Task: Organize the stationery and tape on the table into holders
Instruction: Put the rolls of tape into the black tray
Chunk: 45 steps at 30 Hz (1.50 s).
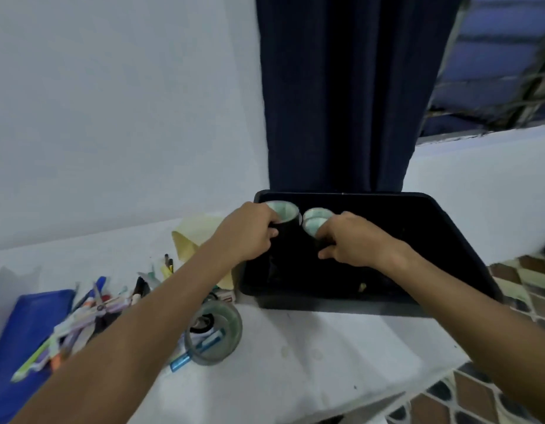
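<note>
Inside the black rectangular plastic tray at the far right of the white table, the left hand wraps its fingers around a black tape roll with a pale core. Just right of it, the right hand grasps a second black roll. Loose pens and scissors lie well apart, near left, beside a clear tape roll.

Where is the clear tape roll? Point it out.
The clear tape roll lies on the white table, left of centre in the head view, just in front of the black tray's near left corner, beside the stationery pile.
</note>
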{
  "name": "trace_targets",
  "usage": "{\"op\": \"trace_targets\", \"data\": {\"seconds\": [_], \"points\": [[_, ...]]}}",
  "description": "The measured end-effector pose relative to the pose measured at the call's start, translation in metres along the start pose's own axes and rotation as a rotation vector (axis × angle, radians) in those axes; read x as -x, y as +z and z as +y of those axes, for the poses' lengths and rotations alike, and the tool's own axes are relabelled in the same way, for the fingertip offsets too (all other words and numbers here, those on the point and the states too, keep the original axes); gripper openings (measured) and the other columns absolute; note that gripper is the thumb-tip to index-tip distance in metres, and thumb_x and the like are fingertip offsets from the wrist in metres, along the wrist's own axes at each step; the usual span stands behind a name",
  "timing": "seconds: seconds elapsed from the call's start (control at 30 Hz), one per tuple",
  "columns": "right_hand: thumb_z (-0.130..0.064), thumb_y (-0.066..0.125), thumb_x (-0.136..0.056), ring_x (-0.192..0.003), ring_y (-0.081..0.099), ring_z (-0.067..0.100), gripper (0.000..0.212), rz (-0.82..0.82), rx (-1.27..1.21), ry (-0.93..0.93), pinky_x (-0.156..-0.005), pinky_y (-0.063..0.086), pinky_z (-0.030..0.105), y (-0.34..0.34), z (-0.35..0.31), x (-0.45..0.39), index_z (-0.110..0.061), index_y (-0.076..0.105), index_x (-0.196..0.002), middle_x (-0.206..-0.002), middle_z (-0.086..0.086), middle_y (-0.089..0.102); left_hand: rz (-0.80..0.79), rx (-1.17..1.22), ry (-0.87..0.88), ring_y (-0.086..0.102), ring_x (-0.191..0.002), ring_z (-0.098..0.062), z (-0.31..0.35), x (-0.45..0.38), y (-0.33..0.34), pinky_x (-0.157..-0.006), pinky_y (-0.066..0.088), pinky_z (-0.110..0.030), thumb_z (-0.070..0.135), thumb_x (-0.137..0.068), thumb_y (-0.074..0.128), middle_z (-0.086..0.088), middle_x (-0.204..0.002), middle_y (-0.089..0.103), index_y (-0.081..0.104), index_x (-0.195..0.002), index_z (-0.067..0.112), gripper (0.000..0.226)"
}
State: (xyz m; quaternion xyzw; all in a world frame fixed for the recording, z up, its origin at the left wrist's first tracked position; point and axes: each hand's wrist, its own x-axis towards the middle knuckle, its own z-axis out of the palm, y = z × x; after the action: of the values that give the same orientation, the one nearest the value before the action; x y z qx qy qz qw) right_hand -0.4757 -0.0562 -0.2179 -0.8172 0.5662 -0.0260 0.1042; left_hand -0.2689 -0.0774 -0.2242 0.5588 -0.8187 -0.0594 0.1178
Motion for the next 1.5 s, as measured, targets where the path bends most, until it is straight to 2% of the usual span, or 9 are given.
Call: {"op": "trace_targets", "data": {"seconds": [0.17, 0.33, 0.53, 0.83, 1.0, 1.07, 1.2, 1.33, 1.5], "points": [[-0.023, 0.067, -0.086, -0.102, 0.058, 0.024, 0.026, 0.014, 0.121, 0.024, -0.081, 0.048, 0.031, 0.026, -0.002, 0.004, -0.017, 0.066, -0.112, -0.108, 0.007, 0.061, -0.122, -0.033, 0.014, 0.061, -0.085, -0.028, 0.001, 0.005, 0.022, -0.071, 0.048, -0.032, 0.019, -0.091, 0.056, -0.011, -0.090, 0.066, 0.068, -0.099, 0.011, 0.016], [-0.029, 0.062, -0.089, -0.101, 0.050, 0.023, 0.024, -0.019, 0.377, -0.012, -0.088, 0.032, 0.031, 0.045, -0.001, 0.004, -0.018, 0.064, -0.111, -0.104, 0.005, 0.062, -0.186, -0.086, -0.009, 0.061, -0.074, -0.028, 0.002, 0.010, 0.047, -0.063, 0.048, -0.036, 0.020, -0.090, 0.056, -0.007, -0.079, 0.056, 0.056, -0.078, 0.013, 0.014], [-0.010, 0.053, -0.085, -0.100, 0.049, 0.024, 0.009, -0.001, 0.500, 0.008, -0.091, 0.030, 0.036, 0.057, 0.000, 0.001, -0.015, 0.059, -0.090, -0.093, 0.006, 0.058, -0.196, -0.276, 0.015, 0.056, -0.087, -0.021, 0.004, 0.008, 0.055, -0.083, 0.031, -0.037, 0.022, -0.091, 0.057, 0.001, -0.075, 0.060, 0.066, -0.086, 0.015, 0.013], [-0.006, 0.051, -0.085, -0.097, 0.051, 0.025, 0.012, -0.062, 0.429, -0.026, -0.086, 0.029, 0.036, 0.061, 0.002, -0.005, -0.016, 0.048, -0.080, -0.084, 0.003, 0.046, -0.275, -0.398, -0.009, 0.060, -0.094, -0.023, 0.015, 0.006, 0.062, -0.091, 0.028, -0.045, 0.017, -0.085, 0.062, 0.000, -0.091, 0.063, 0.068, -0.093, 0.017, 0.010], [-0.006, 0.053, -0.085, -0.100, 0.049, 0.026, 0.010, -0.116, 0.435, -0.020, -0.091, 0.031, 0.038, 0.057, 0.006, -0.006, -0.013, 0.060, -0.088, -0.096, 0.007, 0.058, -0.270, -0.333, -0.015, 0.059, -0.101, -0.023, 0.010, 0.006, 0.060, -0.091, 0.031, -0.040, 0.024, -0.084, 0.065, -0.002, -0.100, 0.066, 0.066, -0.107, 0.015, 0.024], [-0.018, 0.061, -0.086, -0.103, 0.046, 0.026, 0.012, -0.126, 0.424, -0.019, -0.092, 0.032, 0.039, 0.055, 0.007, -0.007, -0.011, 0.062, -0.096, -0.104, 0.007, 0.060, -0.239, -0.205, -0.034, 0.058, -0.104, -0.024, 0.008, 0.010, 0.054, -0.092, 0.037, -0.037, 0.025, -0.083, 0.067, -0.003, -0.106, 0.066, 0.064, -0.115, 0.013, 0.035], [-0.053, 0.066, -0.080, -0.111, 0.043, 0.025, 0.046, -0.027, 0.231, -0.046, -0.094, 0.031, 0.039, 0.039, -0.012, -0.010, -0.014, 0.063, -0.103, -0.105, 0.003, 0.058, -0.077, 0.076, -0.092, 0.062, -0.099, -0.020, -0.003, 0.025, 0.020, -0.082, 0.044, -0.023, 0.025, -0.085, 0.066, -0.002, -0.110, 0.068, 0.066, -0.118, 0.017, 0.034], [-0.043, 0.059, -0.089, -0.106, 0.049, 0.023, 0.033, 0.098, -0.034, -0.279, -0.092, 0.037, 0.035, 0.032, -0.065, -0.020, -0.016, 0.070, -0.105, -0.101, 0.002, 0.064, 0.025, 0.057, -0.268, 0.062, -0.101, -0.019, -0.038, 0.052, -0.011, -0.083, 0.039, -0.020, 0.025, -0.088, 0.062, -0.001, -0.110, 0.068, 0.067, -0.115, 0.017, 0.029], [-0.043, 0.063, -0.087, -0.104, 0.056, 0.022, 0.040, -0.102, -0.038, -0.511, -0.089, 0.043, 0.032, 0.048, -0.126, -0.037, -0.018, 0.065, -0.118, -0.107, 0.001, 0.067, -0.082, -0.068, -0.612, 0.061, -0.101, -0.023, -0.103, 0.111, -0.016, -0.078, 0.042, -0.025, 0.030, -0.088, 0.061, -0.007, -0.112, 0.066, 0.068, -0.109, 0.013, 0.028]]}}
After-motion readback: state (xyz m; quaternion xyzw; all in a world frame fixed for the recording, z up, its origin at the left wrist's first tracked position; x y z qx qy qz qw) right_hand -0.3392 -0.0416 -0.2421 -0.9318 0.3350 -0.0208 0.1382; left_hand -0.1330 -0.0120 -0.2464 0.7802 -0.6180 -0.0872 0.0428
